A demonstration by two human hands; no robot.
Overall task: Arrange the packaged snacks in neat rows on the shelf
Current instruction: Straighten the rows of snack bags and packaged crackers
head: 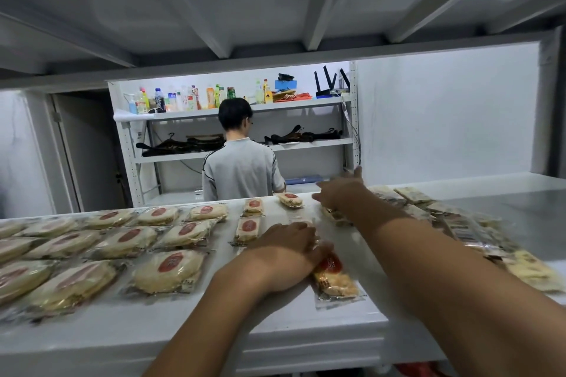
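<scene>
Snack packets (167,271) look light, slippery, brittle; left hand (288,254) presses one flat, right hand (340,193) reaches open-fingered; pinch sealed edges

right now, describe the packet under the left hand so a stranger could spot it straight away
Start at the white shelf covered in rows of pale snack packets. Near its front edge, just right of those rows, the left hand presses flat on one packet. It is the only deep golden-orange one, with a bright red round label showing beside the fingers.
</scene>
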